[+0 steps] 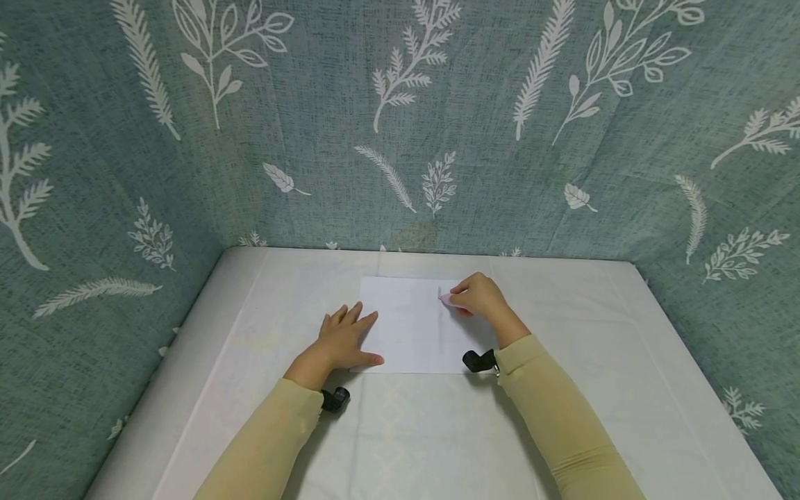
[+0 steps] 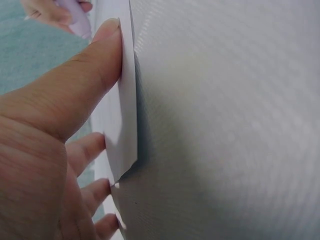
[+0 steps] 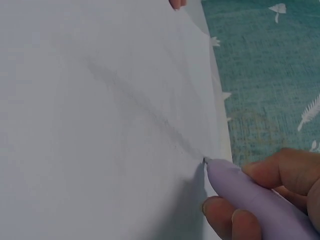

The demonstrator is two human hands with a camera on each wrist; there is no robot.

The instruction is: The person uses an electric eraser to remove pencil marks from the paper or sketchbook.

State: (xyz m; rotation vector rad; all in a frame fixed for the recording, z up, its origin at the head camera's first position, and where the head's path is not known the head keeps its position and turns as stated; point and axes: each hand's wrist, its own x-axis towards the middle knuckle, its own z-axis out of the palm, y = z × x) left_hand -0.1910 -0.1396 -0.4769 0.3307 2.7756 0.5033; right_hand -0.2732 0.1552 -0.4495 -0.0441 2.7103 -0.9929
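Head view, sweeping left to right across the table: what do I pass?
Left hand flat on the paper's left edge → sheet of paper → lilac pen tip on the paper → right hand gripping the pen.

Hemmed in on three sides: patterned cloth walls rising at nine, twelve and three o'clock around the white bench. Open passage only from six o'clock, between and outside the two sleeves. At bench centre, a flat sheet of paper, pinned at its nine o'clock edge by the left hand and occupied near one o'clock by the right hand with a lilac pen. Bare bench strips at the nine and three o'clock margins.
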